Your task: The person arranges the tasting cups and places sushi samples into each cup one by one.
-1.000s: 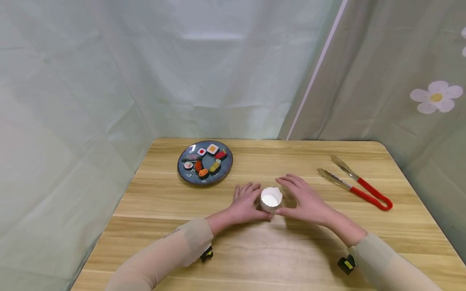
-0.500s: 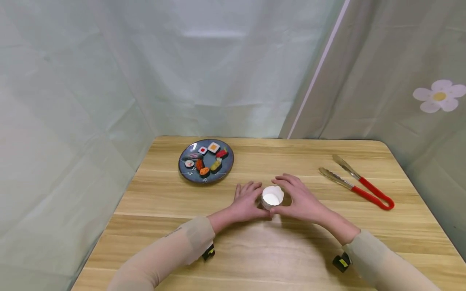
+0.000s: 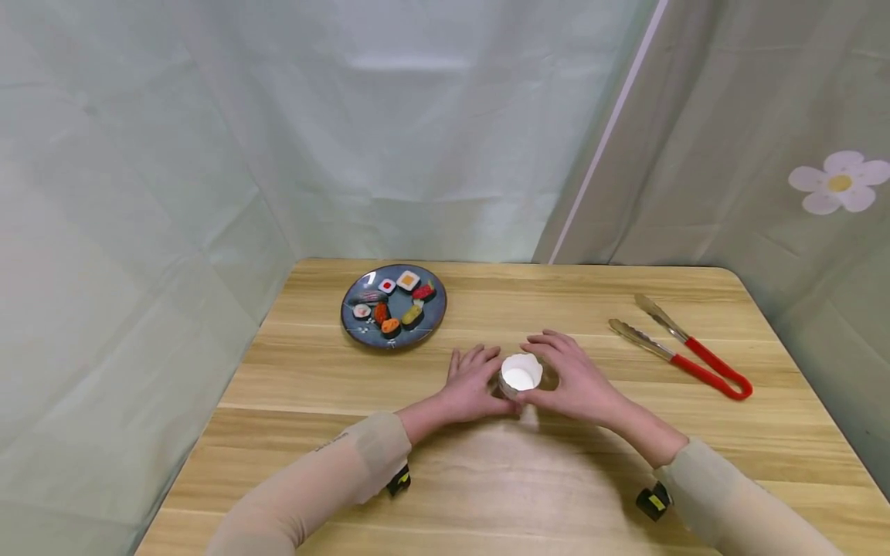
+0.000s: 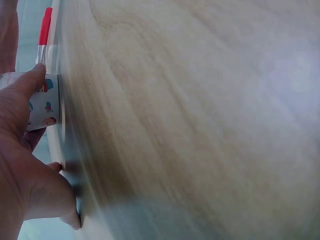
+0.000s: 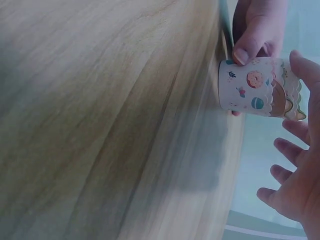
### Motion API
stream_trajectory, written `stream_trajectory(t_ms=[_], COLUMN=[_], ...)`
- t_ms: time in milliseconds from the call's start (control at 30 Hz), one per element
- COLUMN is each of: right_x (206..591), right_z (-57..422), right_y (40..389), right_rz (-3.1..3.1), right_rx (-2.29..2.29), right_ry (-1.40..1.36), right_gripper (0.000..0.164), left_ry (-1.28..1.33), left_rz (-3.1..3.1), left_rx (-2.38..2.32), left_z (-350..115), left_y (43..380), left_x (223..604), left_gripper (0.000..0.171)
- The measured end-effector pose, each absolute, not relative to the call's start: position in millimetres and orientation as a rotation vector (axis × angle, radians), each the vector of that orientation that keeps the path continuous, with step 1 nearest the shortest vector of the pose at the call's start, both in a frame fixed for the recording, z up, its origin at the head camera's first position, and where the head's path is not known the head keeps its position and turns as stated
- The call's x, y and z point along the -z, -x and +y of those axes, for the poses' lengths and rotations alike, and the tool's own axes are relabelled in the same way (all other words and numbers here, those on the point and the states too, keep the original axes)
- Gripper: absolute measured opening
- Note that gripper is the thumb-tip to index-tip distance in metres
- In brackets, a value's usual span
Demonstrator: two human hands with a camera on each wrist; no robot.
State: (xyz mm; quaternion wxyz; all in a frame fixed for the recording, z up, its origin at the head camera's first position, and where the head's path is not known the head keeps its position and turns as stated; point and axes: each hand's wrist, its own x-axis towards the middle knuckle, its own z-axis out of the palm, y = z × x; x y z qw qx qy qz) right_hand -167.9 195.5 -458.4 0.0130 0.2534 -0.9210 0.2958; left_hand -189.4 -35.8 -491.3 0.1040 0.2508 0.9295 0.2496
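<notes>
A white printed paper cup [image 3: 521,372] with a scalloped rim stands between my hands near the table's middle, its opening upward. In the right wrist view a second scalloped edge [image 5: 293,100] shows above the printed cup [image 5: 245,82], so two cups seem nested. My left hand [image 3: 476,391] grips the lower part, thumb on the near side, its other fingers spread toward the table. My right hand [image 3: 580,390] holds the upper part by the rim between thumb and index finger, with the remaining fingers spread. The far side of the cups is partly hidden.
A blue plate [image 3: 361,335] with several sushi pieces [image 3: 391,327] lies at the back left. Metal tongs [image 3: 698,376] with red handles rest at the right, jaws pointing away. A wooden table [image 3: 292,371] carries everything, with pale curtains [image 3: 431,139] behind.
My right hand has moved left and closed its thumb and index finger round the cup's upper part. My left hand stays at the cup, and the view has shifted slightly.
</notes>
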Motion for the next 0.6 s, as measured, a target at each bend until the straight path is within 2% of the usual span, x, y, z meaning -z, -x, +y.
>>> stream_trajectory(t_ms=[300,600], right_x=[458.3,457.6], right_z=[196.8,196.2], right_y=[166.0,165.0], right_rz=[-2.829,-2.813], right_rx=[-0.931,-0.944], right_ry=[-0.781,-0.778], right_gripper=[0.076,0.075], left_ry=[-0.74,-0.747], left_rz=[2.735,2.72], left_rx=[-0.745,-0.758], left_z=[-36.2,-36.9], left_y=[190.2,190.4], left_x=[492.2,491.2], left_gripper=[0.086,0.088])
